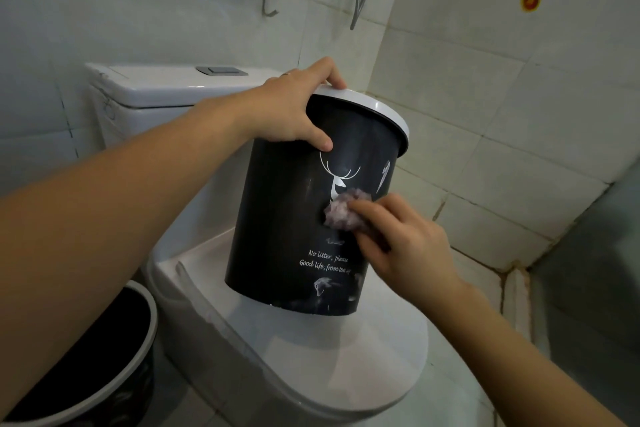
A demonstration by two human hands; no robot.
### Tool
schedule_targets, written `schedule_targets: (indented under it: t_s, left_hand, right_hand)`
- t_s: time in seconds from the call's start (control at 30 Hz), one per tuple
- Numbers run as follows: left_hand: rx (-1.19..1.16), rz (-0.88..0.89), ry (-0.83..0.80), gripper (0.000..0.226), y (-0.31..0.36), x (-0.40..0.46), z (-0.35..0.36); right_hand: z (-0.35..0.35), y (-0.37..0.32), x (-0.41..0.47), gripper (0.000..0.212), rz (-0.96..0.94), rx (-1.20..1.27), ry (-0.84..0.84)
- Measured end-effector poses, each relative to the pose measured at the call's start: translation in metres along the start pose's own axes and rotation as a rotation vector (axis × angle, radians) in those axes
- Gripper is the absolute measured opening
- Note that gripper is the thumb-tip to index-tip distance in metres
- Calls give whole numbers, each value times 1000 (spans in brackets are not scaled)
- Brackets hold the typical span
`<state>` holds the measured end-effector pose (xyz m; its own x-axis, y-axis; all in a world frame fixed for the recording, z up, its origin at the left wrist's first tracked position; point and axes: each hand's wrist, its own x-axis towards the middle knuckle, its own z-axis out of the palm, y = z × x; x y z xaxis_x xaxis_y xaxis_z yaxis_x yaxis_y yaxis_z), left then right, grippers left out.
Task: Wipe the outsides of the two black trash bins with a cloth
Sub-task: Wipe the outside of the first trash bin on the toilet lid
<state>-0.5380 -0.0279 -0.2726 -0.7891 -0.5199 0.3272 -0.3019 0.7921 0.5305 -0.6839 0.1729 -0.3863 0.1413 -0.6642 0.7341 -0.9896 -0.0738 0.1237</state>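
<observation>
Bin (pixel 294 218): left hand (pixel 294 107) grips rim, right hand (pixel 408 246) presses cloth (pixel 341 213).

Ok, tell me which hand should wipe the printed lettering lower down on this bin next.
Right hand: it already presses the cloth on the bin just above the lettering. The left hand is gripping the rim.

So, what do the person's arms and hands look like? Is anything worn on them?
Both forearms are bare as far as the picture shows: no sleeves, gloves or watch. The left hand has a thin ring on one finger, near the knuckle. The right hand shows no ring or other item. There are no markings on either arm.
</observation>
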Motion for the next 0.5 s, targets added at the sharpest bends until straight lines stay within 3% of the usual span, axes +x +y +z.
schedule_targets:
  t_s: [0.1, 0.33, 0.5]
  left_hand:
    - [9, 4, 15, 73, -2, 3, 0]
    - [-12, 2, 29, 70, -9, 5, -2]
    - [-10, -10, 26, 70, -9, 6, -2]
  right_hand:
    - [2, -1, 0, 31, 50, 9, 7]
    - [8, -4, -41, 30, -184, 35, -176]
    - [8, 3, -21, 31, 10, 64, -34]
